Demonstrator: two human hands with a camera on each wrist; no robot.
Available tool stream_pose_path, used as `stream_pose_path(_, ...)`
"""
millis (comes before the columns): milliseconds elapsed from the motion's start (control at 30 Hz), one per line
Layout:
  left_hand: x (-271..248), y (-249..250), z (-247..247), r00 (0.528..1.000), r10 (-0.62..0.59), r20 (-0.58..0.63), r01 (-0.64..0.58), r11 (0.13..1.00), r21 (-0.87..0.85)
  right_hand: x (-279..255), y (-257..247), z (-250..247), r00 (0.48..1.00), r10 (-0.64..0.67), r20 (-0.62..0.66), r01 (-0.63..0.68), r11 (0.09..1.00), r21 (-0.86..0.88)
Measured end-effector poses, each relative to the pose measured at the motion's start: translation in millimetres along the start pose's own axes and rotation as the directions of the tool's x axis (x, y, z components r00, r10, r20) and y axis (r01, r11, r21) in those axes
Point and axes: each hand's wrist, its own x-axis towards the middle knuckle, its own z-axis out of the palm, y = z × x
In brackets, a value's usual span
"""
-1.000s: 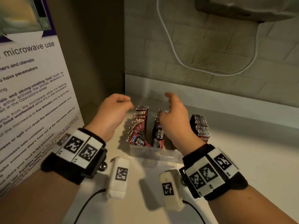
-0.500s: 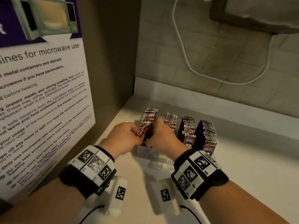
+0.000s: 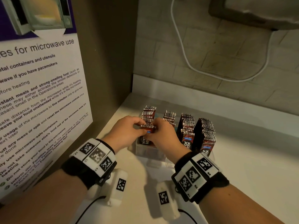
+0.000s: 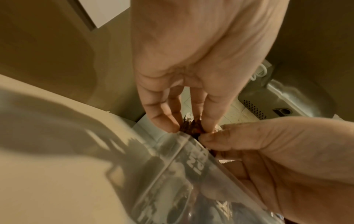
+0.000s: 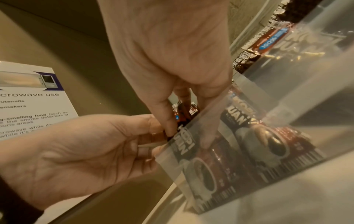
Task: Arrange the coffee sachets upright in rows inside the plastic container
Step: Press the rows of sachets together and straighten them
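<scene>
A clear plastic container (image 3: 146, 151) sits on the white counter near the corner. Red-brown coffee sachets (image 3: 187, 126) stand upright in it in several rows. Both hands meet at the front of the leftmost row (image 3: 148, 116). My left hand (image 3: 129, 131) pinches the front sachets of that row (image 4: 191, 127) from the left. From the right, my right hand (image 3: 161, 133) grips the same sachets (image 5: 184, 112), its fingers reaching down inside the container wall (image 5: 210, 136). Lower parts of these sachets are hidden behind the hands.
A brown side panel with a microwave-use poster (image 3: 40, 94) stands close on the left. A tiled wall (image 3: 210, 54) with a white cable (image 3: 186, 59) is behind. The white counter (image 3: 258, 159) extends to the right of the container.
Both hands have come down from above the container and closed together on the front sachets of the leftmost row. The head view has shifted, so the container sits further right.
</scene>
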Motion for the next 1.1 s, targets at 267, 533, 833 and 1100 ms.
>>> stream_pose_path(267, 0.8, -1.7, -1.8, 0.998, -0.05, -0.034, 0.045, 0.992, -0.121, 2.9, 3.9, -3.5, 0.999, 0.053, 0.0, -0.053, 0.994, 0.095)
stream_pose_path(533, -0.6, -4.9, 0.4, 0.992, -0.017, -0.127, 0.004, 0.995, -0.101, 3.5, 3.7, -0.8, 0.995, 0.102, 0.013, -0.102, 0.977, 0.187)
stream_pose_path(833, -3.5, -1.1, -3.7, 0.994, 0.03, -0.107, -0.044, 0.991, -0.13, 2.7, 5.2, -2.9, 0.994, 0.104, 0.042, -0.111, 0.963, 0.245)
stream_pose_path(1100, -3.4, -1.8, -6.5, 0.988, 0.025, -0.152, -0.045, 0.99, -0.133, -1.7, 1.8, -6.1, 0.998, 0.041, 0.054, -0.056, 0.946, 0.321)
